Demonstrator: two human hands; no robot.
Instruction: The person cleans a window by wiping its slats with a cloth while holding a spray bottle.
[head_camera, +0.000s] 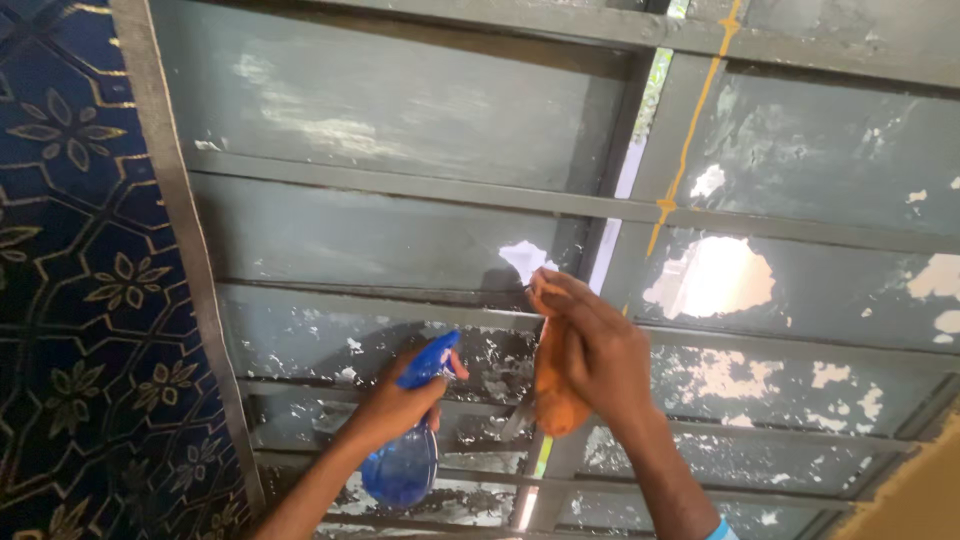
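Note:
My left hand (395, 405) grips a blue spray bottle (405, 462) by its neck, a finger on the blue trigger head (432, 360), with the nozzle aimed at the window. My right hand (590, 345) holds an orange cloth (553, 385) pressed against a grey-painted window pane (400, 240), near the central vertical frame bar (625, 200). The cloth hangs down under my palm. The panes are covered in flaking grey paint with bare bright patches (712, 275).
A dark blue curtain with a gold flower pattern (90, 290) hangs at the left beside the window frame (180, 220). Horizontal frame bars (400, 185) cross the panes. A tan wall edge (915, 490) shows at the lower right.

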